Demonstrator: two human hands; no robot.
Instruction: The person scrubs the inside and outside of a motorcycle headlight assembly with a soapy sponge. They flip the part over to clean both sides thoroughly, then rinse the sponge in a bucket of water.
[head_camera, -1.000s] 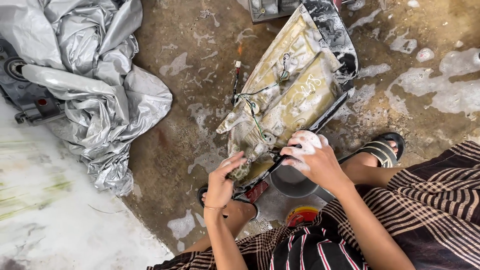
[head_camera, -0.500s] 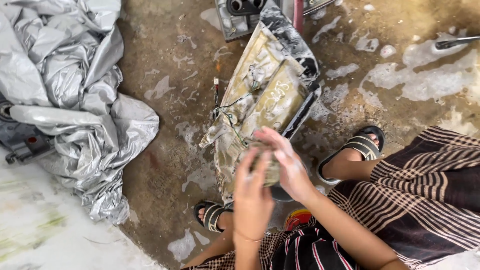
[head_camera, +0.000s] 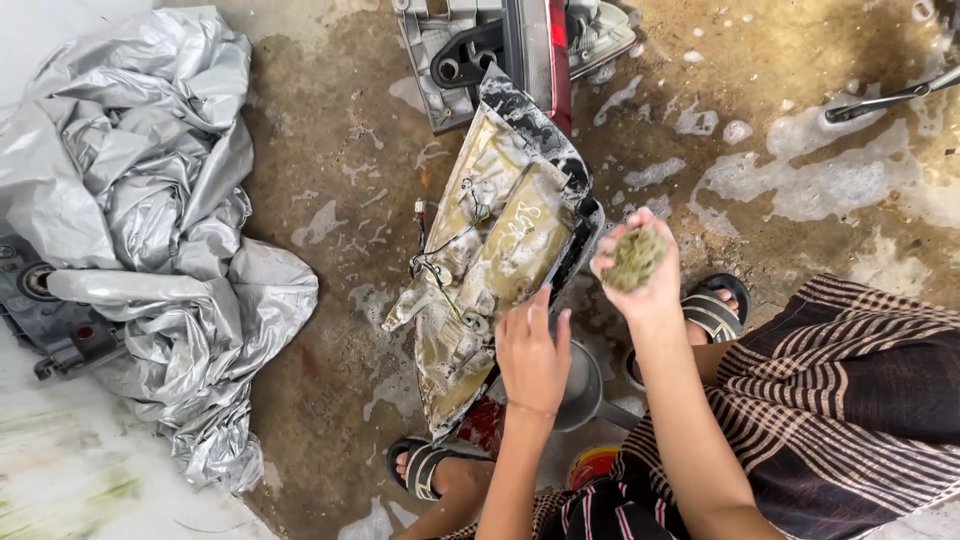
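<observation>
Scrub pad (head_camera: 634, 257) — a greenish, fuzzy wad — sits in the right hand (head_camera: 640, 270), held above the wet floor (head_camera: 330, 160) just right of the lamp housing (head_camera: 495, 255). Right grip closed around the pad, fingers curled under it. Left hand (head_camera: 533, 352) hovers flat over the housing's lower end, fingers straight and loosely spread, holding nothing; can't tell whether it touches the part.

The housing is a dirty yellow-brown shell lying diagonally on the floor, black edge along its right side, thin wires (head_camera: 440, 270) trailing over its left half. Its lower end is partly hidden by the left hand and forearm. Under that end, a grey metal bowl (head_camera: 580, 385) and an orange-red lid (head_camera: 592, 465), both partly covered by the arms.

Just above the housing's top end — a second lamp unit (head_camera: 500, 45), grey with a red lens strip, touching or nearly touching it. Soapy foam patches (head_camera: 810, 175) spread over the floor to the right; a dark metal rod (head_camera: 885, 100) lies at the upper right edge.

Sandalled feet: one (head_camera: 430, 468) near the bottom, one (head_camera: 712, 308) just right of the right hand. Striped dark cloth (head_camera: 840, 420) fills the lower right. Well apart on the left, a crumpled silver cover (head_camera: 150, 230) heaped over a grey part (head_camera: 45, 320).
</observation>
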